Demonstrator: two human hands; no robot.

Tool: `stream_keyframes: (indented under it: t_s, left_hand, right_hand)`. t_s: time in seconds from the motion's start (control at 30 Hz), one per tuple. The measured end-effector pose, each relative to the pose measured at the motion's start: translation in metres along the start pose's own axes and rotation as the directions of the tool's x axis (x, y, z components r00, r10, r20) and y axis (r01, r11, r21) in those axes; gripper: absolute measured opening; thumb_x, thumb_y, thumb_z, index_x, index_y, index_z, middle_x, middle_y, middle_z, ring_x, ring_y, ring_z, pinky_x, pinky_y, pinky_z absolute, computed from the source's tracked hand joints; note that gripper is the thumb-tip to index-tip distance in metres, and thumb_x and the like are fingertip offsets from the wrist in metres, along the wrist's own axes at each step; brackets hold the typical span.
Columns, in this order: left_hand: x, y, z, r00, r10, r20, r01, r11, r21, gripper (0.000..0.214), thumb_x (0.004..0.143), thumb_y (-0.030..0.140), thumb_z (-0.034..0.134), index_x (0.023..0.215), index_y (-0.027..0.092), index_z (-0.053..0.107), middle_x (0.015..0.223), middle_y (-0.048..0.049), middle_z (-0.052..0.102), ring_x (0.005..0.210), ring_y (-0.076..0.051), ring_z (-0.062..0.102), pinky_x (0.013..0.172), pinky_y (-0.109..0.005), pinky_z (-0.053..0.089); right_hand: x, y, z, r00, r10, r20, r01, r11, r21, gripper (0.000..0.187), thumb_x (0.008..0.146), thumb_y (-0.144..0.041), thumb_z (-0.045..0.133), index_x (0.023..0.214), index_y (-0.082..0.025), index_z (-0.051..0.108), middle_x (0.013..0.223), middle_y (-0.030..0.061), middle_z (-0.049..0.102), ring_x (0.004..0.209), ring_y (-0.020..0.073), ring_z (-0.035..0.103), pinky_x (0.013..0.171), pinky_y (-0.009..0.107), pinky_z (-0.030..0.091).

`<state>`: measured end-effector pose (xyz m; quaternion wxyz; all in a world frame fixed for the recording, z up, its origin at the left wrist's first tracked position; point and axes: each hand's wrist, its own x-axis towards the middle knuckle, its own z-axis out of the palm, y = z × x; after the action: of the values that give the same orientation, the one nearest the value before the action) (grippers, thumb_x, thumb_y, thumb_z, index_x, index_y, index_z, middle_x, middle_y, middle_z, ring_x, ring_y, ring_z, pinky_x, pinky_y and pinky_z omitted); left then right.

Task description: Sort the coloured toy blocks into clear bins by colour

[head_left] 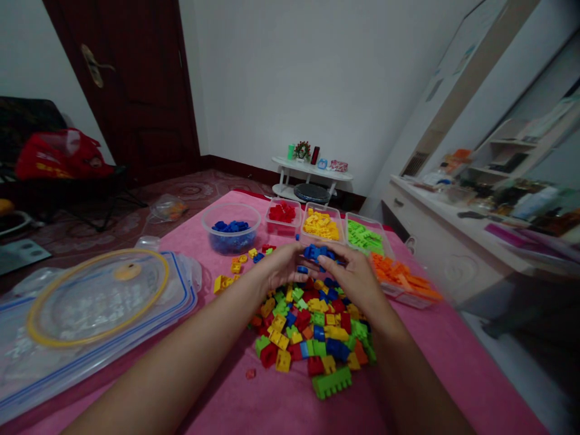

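Note:
Over the far part of a mixed pile of toy building bricks (317,320), my two hands come together around a small cluster of blue bricks (318,252). My left hand (285,266) curls in from the left, with one more small blue piece (302,269) at its fingers. From the right, my right hand (351,269) closes on the cluster, its thumb lying against the blue bricks. Some fingertips are hidden behind the bricks. Red, yellow, green, orange and blue bricks lie heaped below my wrists.
Behind my hands stand a round tub of blue bricks (231,238) and boxes of red bricks (283,217), yellow bricks (322,225), green bricks (365,237) and orange bricks (403,278). At left, a round yellow-rimmed lid (97,296) lies on a plastic bag (181,284). Pink cloth (217,386) covers the table.

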<state>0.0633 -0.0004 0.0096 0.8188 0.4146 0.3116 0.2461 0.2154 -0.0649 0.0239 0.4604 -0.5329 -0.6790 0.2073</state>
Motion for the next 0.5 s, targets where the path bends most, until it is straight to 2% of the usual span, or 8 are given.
stream_keyframes:
  t_s: [0.1,0.2,0.33,0.5]
  left_hand:
    - [0.004,-0.005,-0.003,0.992,-0.047,0.113,0.069,0.978,-0.198,0.019,0.083,0.03,0.05,0.091,0.014,0.056,0.067,-0.0049,0.064,0.057,-0.016,0.066,0.041,-0.016,0.046]
    - [0.006,-0.007,-0.006,0.987,-0.056,0.15,0.097,0.955,-0.279,0.019,0.083,0.029,0.054,0.094,0.014,0.055,0.068,-0.0041,0.064,0.055,-0.017,0.067,0.039,-0.017,0.047]
    - [0.006,-0.008,-0.007,0.985,-0.062,0.163,0.108,0.951,-0.29,0.018,0.086,0.029,0.05,0.093,0.013,0.055,0.067,-0.0042,0.064,0.055,-0.017,0.067,0.04,-0.018,0.05]
    - [0.008,-0.014,-0.007,0.973,-0.101,0.208,0.155,0.953,-0.26,0.027,0.085,0.038,0.053,0.095,0.012,0.054,0.069,-0.006,0.066,0.057,-0.02,0.069,0.04,-0.02,0.052]
  right_hand:
    - [-0.002,-0.005,0.002,1.0,-0.028,0.006,0.028,1.0,-0.009,0.031,0.079,-0.024,0.06,0.109,-0.021,0.069,0.113,0.0048,0.069,0.107,0.0199,0.061,0.097,0.036,0.045]
    - [-0.003,-0.009,0.0,1.0,-0.02,-0.009,0.02,0.999,-0.031,0.031,0.078,-0.023,0.061,0.108,-0.02,0.069,0.113,0.0053,0.069,0.105,0.0197,0.062,0.094,0.035,0.047]
    - [-0.004,-0.014,0.0,0.999,-0.037,-0.007,0.036,0.997,-0.064,0.031,0.078,-0.022,0.062,0.108,-0.021,0.069,0.111,0.0049,0.069,0.102,0.0193,0.063,0.09,0.033,0.048]
    - [-0.005,-0.014,0.004,0.997,-0.08,0.007,0.081,0.984,-0.16,0.024,0.077,-0.02,0.063,0.1,-0.021,0.072,0.104,0.0033,0.072,0.098,0.0191,0.064,0.089,0.032,0.047]
